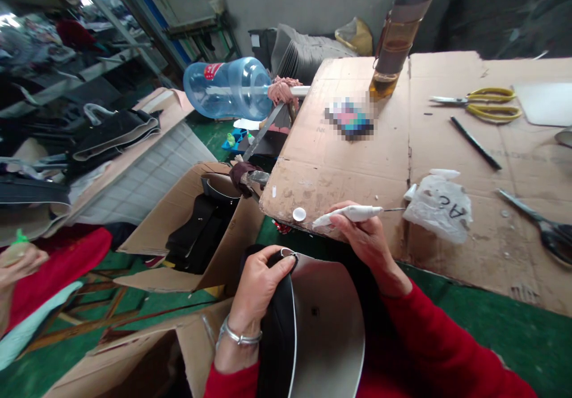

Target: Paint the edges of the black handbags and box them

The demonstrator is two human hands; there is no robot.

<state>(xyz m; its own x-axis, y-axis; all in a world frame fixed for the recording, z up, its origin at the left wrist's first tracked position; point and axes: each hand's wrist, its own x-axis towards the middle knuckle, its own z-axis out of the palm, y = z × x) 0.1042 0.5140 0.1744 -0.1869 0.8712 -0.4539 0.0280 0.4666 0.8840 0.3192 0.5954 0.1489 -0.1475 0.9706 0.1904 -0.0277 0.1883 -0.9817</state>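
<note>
The left hand (261,279) is gripping the upper edge of a curved bag panel (322,320), its grip closed around the black rim where a small metal ring (288,254) is sitting under the fingertips. The panel is lying in the person's lap, just below the near edge of the desk (339,165); it is showing a smooth, pale grey face with a tiny dark mark near the middle, and a thick black band is running down its left side. The right hand (364,234) is holding a white glue tube (351,213) in a narrow, pen-like grip, with the thin metal nozzle pointing right and lying over the desk's edge. A small white cap (299,214) is resting on the cardboard just beside the tube's rear end. Just right of the nozzle a crumpled plastic bag (440,207) with writing is lying. Farther back, yellow-handled scissors (485,103) and a bottle of amber liquid (397,40) are standing well apart from the hands. At the far left, another person's hand (20,261) is holding something green-tipped.
</note>
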